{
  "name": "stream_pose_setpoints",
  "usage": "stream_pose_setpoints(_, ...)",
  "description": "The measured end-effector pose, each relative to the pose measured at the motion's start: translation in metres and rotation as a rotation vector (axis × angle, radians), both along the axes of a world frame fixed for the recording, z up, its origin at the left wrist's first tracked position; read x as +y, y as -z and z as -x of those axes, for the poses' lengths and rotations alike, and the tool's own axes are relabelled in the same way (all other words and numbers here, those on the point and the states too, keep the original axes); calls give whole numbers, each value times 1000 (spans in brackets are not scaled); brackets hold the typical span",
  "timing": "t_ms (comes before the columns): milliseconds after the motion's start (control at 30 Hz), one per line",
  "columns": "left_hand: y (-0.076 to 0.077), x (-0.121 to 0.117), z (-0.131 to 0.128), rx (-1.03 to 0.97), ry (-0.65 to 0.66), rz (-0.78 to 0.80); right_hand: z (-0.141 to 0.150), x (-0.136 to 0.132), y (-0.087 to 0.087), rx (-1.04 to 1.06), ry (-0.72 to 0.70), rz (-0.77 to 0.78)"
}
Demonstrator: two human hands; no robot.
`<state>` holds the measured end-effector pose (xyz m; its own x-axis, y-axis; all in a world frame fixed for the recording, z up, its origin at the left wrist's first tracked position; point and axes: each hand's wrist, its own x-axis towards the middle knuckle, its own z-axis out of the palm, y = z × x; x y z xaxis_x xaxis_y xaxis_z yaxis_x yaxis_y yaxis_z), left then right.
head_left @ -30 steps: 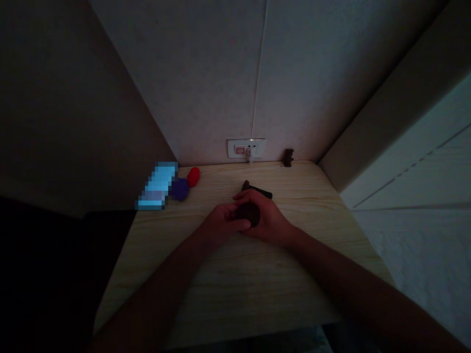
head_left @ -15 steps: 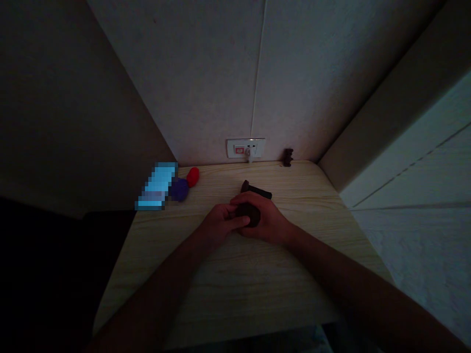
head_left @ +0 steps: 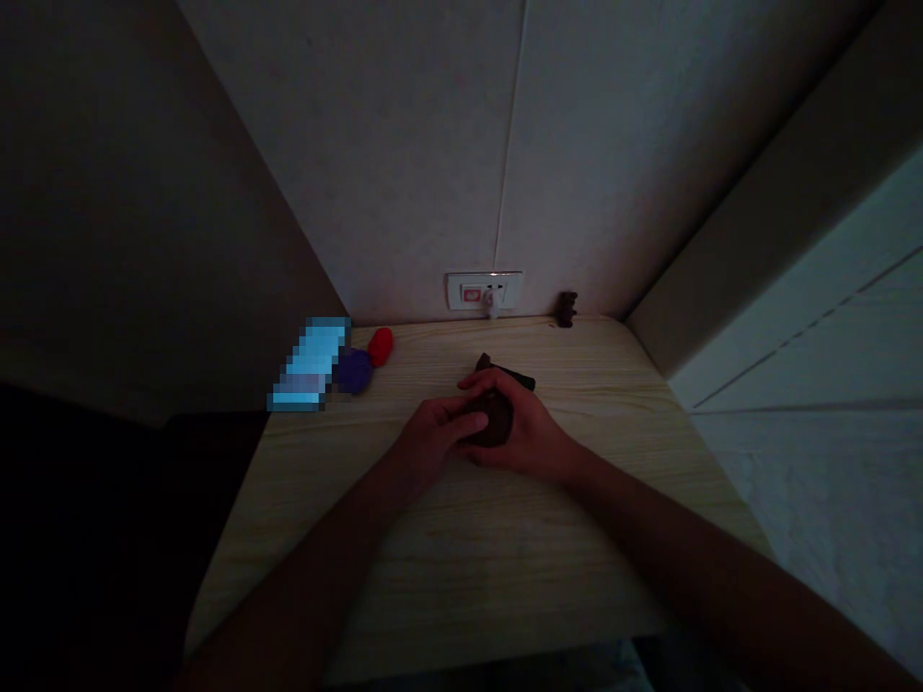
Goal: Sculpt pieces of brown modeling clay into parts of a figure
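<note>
Between both hands is a dark brown round lump (head_left: 498,423), which looks like modelling clay. My left hand (head_left: 431,434) grips its left side, the thumb lying across the top and the other fingers mostly hidden. Curved around the far and right sides is my right hand (head_left: 539,431), its thumb along the near edge. Just beyond the right fingers lies a dark, bar-like object (head_left: 516,376), partly covered by that hand. A small brown piece (head_left: 483,362) sits at its left end. The room is dim, so fine detail is lost.
On the wooden tabletop (head_left: 461,557), a purple lump (head_left: 355,372) and a red lump (head_left: 381,347) lie at back left beside a pixelated bright screen (head_left: 311,365). A small dark brown bear-like figure (head_left: 566,309) stands near the wall socket (head_left: 472,292).
My right fingers have loosened and shifted slightly around the brown lump, so more of its top shows. The left thumb stays on it. The view has moved a little.
</note>
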<state>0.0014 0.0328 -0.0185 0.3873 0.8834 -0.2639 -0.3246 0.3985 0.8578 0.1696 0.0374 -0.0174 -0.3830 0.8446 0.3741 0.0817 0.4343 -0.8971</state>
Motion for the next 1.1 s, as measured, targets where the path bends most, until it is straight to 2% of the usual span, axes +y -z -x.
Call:
stream_pose_setpoints(67, 4, 1, 2, 45, 55, -39, 1, -1, 0, -13, -33, 21)
stream_pose_setpoints(200, 10, 3, 5, 113, 123, -120, 2, 0, -1, -58, -54, -77)
stream_pose_setpoints(333, 9, 3, 4, 209, 126, -152, 1, 1, 3, -67, 44, -88)
stream_pose_setpoints(433, 7, 3, 3, 192, 103, -142, 0, 0, 4, -104, 123, -53)
stream_pose_setpoints(567, 8, 3, 2, 119, 89, -111, -3, 0, 0, -81, 28, -14)
stream_pose_setpoints(667, 9, 3, 3, 138, 87, -92, -6, 2, -4, -65, -28, -17)
stream_pose_setpoints(900, 3, 3, 2, 183, 100, -113, -8, 5, -1, -139, -11, -112)
stream_pose_setpoints(1100, 1, 3, 0, 192, 125, -145, -8, 7, 2, -160, -35, -132)
